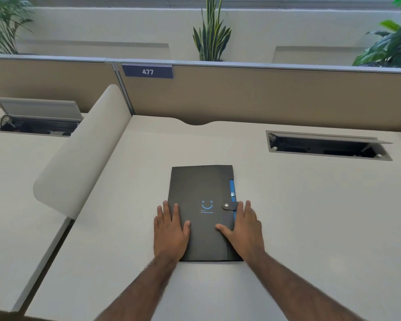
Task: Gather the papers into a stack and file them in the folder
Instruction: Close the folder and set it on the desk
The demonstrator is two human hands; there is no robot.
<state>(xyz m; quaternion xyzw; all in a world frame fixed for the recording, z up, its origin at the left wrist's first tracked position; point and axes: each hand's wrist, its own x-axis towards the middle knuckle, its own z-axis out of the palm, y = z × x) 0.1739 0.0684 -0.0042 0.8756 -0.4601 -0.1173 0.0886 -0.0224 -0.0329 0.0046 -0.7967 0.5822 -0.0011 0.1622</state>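
I am pressing my left hand (171, 230) and right hand (244, 228), fingers spread flat and gripping nothing, on the snapped-shut folder (203, 193) lying on the worktop (310, 216), so filing seems finished and only release remains.

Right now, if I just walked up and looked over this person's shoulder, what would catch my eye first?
Most likely the black folder lying shut in the middle of the pale desk, with a blue smiley printed on its cover and a snap tab closed at its right edge. The left hand and right hand rest flat on either side of it. Behind, a dark sign reading 477 hangs on the tan partition.
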